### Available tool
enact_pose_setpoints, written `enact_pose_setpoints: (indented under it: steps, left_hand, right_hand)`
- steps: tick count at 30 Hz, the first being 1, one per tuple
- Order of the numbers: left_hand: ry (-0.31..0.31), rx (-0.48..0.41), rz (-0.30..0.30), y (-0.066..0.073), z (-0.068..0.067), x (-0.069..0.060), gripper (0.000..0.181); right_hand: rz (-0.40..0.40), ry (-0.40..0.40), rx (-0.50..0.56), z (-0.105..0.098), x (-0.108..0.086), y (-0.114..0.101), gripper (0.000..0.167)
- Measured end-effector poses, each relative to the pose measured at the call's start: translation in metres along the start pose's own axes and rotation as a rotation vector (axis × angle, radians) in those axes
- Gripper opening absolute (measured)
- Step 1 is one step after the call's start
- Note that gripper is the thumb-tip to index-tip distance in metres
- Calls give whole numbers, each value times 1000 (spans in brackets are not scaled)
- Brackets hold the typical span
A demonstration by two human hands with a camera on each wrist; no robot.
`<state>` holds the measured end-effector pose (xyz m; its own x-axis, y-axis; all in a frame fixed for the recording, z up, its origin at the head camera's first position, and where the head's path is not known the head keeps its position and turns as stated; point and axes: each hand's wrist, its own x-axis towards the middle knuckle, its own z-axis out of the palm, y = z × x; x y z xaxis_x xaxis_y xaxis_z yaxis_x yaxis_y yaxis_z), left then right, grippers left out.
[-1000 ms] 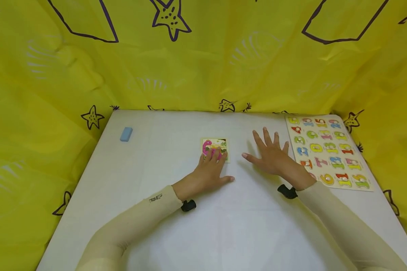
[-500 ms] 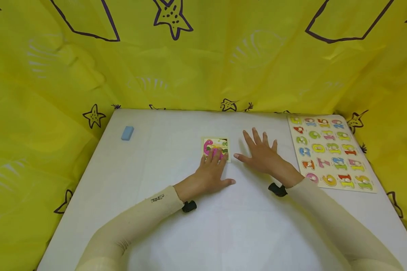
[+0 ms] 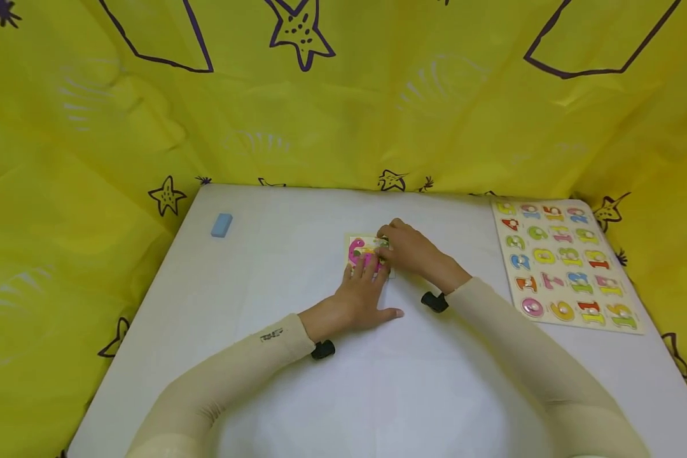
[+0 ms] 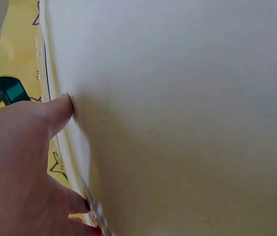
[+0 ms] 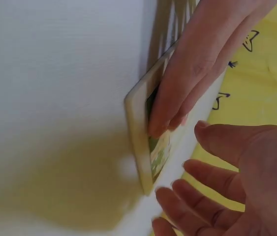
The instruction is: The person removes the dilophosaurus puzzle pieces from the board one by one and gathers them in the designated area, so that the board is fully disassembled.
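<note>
A small square picture puzzle (image 3: 355, 245) with a pink long-necked dinosaur lies on the white table. My left hand (image 3: 362, 300) rests with straight fingers on its lower part, covering some of the picture; the thumb points out to the right. Over the puzzle's right upper edge is my right hand (image 3: 413, 252), its fingers bent. The right wrist view shows the puzzle's pale rim (image 5: 137, 123) and the right hand (image 5: 256, 177) beside it, thumb and fingers apart with nothing between them. In the left wrist view the left hand (image 4: 17, 157) hides most of the puzzle.
A blue block (image 3: 221, 225) lies at the far left of the table (image 3: 298, 394). A number puzzle board (image 3: 569, 267) with several coloured numerals lies along the right side. Yellow patterned cloth (image 3: 343, 127) surrounds the table's back and sides.
My right hand has moved left from beside the number board to the small puzzle's right edge, and its spread fingers have bent. The left hand stays on the puzzle. The head view shifts slightly.
</note>
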<state>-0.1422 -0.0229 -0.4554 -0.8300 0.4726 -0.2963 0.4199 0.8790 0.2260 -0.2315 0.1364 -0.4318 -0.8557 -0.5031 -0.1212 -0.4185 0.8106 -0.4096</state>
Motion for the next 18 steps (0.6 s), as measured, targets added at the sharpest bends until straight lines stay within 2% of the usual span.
enact_pose_setpoints:
  steps: [9, 18]
  left_hand:
    - [26, 15, 19, -1, 3, 1, 106]
    - [41, 19, 31, -1, 2, -1, 106]
  right_hand:
    - [-14, -15, 57, 8, 25, -9, 35]
    - [-27, -21, 20, 15, 39, -15, 33]
